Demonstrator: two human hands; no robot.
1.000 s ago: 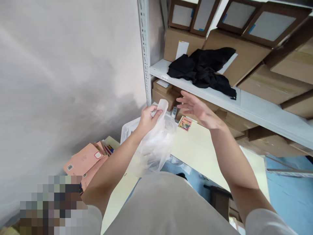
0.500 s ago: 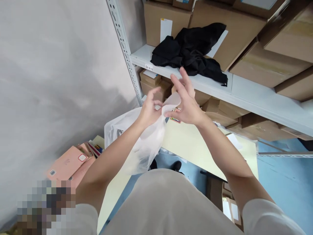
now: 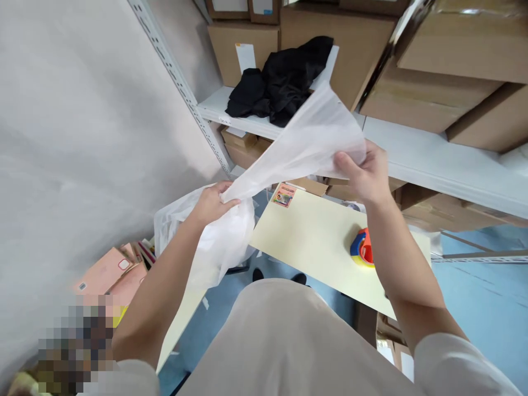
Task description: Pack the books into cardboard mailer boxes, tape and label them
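A translucent white plastic bag [image 3: 305, 135] is stretched between my two hands above the table. My left hand [image 3: 214, 203] pinches it where it gathers, and the puffed-out body of the bag hangs below and to the left of that hand. Up and to the right, my right hand [image 3: 367, 170] grips the flattened end, its thumb on the near side and its fingers partly hidden behind the plastic. The bag's top corner rises in front of the black cloth [image 3: 284, 82] on the shelf. What the bag holds, if anything, cannot be made out.
On the pale yellow table [image 3: 309, 231] lie a small printed card [image 3: 284, 195] and a tape dispenser [image 3: 363, 248], partly behind my right forearm. Pink flat packages [image 3: 105, 269] are piled at the left. Behind stands a metal shelf [image 3: 412, 143] with cardboard boxes [image 3: 429, 93].
My hands have moved apart, the right one up and to the right, the left one left. Bunched plastic between them is now drawn out into a wide sheet. The view has shifted.
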